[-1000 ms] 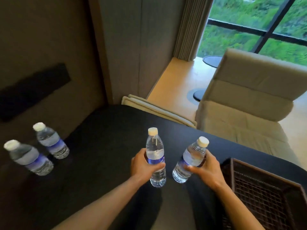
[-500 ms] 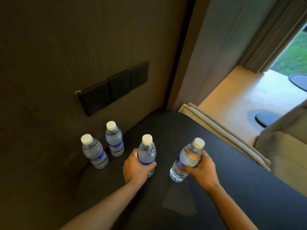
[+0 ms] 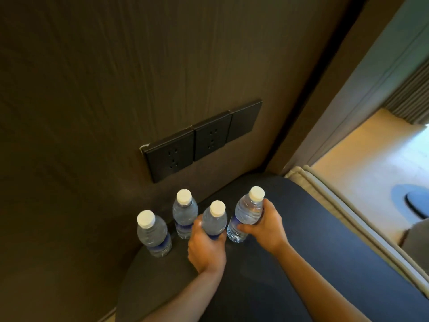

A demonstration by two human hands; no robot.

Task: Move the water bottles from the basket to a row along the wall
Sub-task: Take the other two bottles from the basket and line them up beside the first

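Two clear water bottles with white caps and blue labels stand on the dark table (image 3: 290, 275) by the brown wall: one at the left (image 3: 153, 233), one behind it (image 3: 184, 214). My left hand (image 3: 205, 247) grips a third bottle (image 3: 214, 219) just right of them. My right hand (image 3: 264, 225) holds a fourth bottle (image 3: 247, 212), tilted, with its base near the table. The basket is out of view.
A black strip of wall sockets (image 3: 199, 138) sits on the wall above the bottles. A beige cushioned edge (image 3: 343, 214) runs along the table's right side, with a wooden floor (image 3: 371, 163) beyond it.
Both hands have carried their bottles away from the basket to the wall, close beside the two standing bottles. The view has swung left; the basket has left the frame.
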